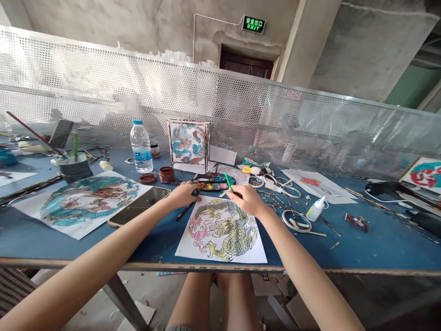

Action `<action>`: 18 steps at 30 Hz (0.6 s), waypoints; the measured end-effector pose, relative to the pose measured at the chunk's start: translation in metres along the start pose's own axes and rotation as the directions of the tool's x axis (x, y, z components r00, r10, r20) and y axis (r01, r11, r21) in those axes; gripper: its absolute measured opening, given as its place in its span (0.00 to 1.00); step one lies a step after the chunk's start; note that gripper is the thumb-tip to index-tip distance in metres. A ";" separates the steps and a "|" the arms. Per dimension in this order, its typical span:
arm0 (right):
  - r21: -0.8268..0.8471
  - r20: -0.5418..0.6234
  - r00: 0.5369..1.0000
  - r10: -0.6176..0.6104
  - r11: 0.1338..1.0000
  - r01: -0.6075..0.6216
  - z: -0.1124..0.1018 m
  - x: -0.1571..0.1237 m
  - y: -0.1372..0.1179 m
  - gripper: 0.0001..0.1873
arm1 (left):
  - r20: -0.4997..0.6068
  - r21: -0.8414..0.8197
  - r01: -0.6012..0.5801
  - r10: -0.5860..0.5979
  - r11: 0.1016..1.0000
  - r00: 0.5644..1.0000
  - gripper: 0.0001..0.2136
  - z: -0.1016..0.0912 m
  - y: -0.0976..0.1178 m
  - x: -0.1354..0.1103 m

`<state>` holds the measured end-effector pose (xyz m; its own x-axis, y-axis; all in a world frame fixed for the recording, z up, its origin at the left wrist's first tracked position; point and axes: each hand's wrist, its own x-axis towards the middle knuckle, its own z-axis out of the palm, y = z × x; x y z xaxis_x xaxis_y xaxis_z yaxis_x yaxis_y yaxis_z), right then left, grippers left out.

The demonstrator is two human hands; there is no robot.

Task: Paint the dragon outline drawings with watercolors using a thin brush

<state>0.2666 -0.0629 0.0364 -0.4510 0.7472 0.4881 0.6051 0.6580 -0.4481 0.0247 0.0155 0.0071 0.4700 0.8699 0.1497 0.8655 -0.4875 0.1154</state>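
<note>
My right hand (246,198) is closed on a slim green paintbrush (228,179), whose lower end points down at a sheet with a dragon drawing (223,232). The dragon is tinted yellow-green, with pink on the left side. My left hand (185,194) sits at the sheet's upper left corner. Its fingers curl at the near left edge of a paint palette (210,185), which they seem to pinch. Yellow and pink paints show in the palette.
To the left lie a phone (139,207) and a blue dragon painting (89,202). Behind stand a water bottle (141,149), a brown paint jar (166,175) and a framed picture (189,143). A glue bottle (315,209) and white strip coils (296,220) lie right.
</note>
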 end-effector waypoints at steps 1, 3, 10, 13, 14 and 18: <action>0.061 0.013 1.000 0.000 0.998 -0.001 0.001 0.000 -0.002 0.17 | 0.002 0.001 0.001 -0.001 1.000 1.000 0.18 -0.001 0.001 0.000; 0.203 0.020 1.000 0.018 0.979 -0.021 0.004 0.000 -0.004 0.17 | 0.002 0.002 -0.003 0.003 1.000 1.000 0.17 -0.001 0.002 -0.001; 0.568 -0.072 0.977 0.200 0.814 -0.125 0.006 0.002 0.000 0.15 | -0.010 0.004 -0.007 0.007 1.000 1.000 0.17 0.001 0.000 0.001; 0.623 -0.036 0.977 0.212 0.769 -0.144 0.006 0.002 0.001 0.15 | -0.008 0.006 -0.012 0.012 1.000 1.000 0.17 0.001 0.000 0.000; 0.635 -0.002 0.979 0.206 0.756 -0.158 0.006 0.002 0.000 0.14 | -0.009 0.004 -0.012 0.012 1.000 1.000 0.17 0.001 0.001 0.000; 0.646 0.083 0.979 0.186 0.738 -0.195 0.010 0.002 -0.001 0.14 | -0.026 -0.014 -0.010 0.010 1.000 1.000 0.16 0.001 0.002 0.000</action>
<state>0.2585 -0.0608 0.0299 -0.3833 0.8619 0.3321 0.1113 0.4000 -0.9097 0.0262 0.0150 0.0068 0.4737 0.8629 0.1760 0.8582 -0.4972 0.1279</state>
